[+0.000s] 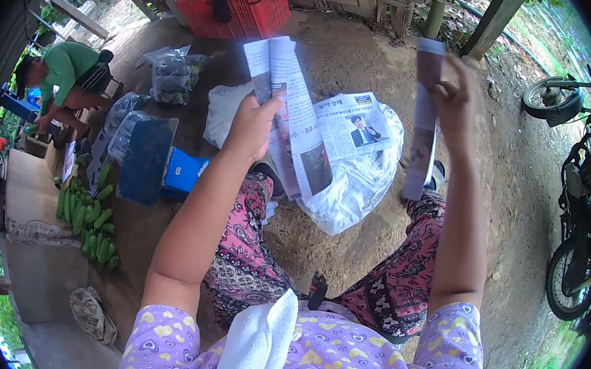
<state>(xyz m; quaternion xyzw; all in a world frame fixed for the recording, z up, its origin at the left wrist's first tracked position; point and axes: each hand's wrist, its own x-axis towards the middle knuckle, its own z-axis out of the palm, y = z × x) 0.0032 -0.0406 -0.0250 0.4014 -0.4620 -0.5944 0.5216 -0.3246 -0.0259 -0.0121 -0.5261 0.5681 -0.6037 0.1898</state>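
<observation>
My left hand point(252, 127) is closed round a folded sheaf of newspaper point(294, 124), its thumb pressed on the near face. Raised on the other side, my right hand point(453, 103) pinches a long narrow strip of newspaper point(422, 136) that hangs down toward my foot. Between the two hands and below them, a white plastic bag point(352, 190) lies on the ground. One more newspaper sheet point(351, 122), with a photo of a person in a suit, rests on top of the bag. The left sheaf hides part of the bag.
A red plastic crate point(237, 12) stands at the back, near clear bags of dark goods point(171, 73). To the left are a blue box point(183, 170), a dark board point(146, 161) and green bananas point(86, 218). A person in green point(72, 70) bends at far left; a motorcycle point(579, 190) stands right.
</observation>
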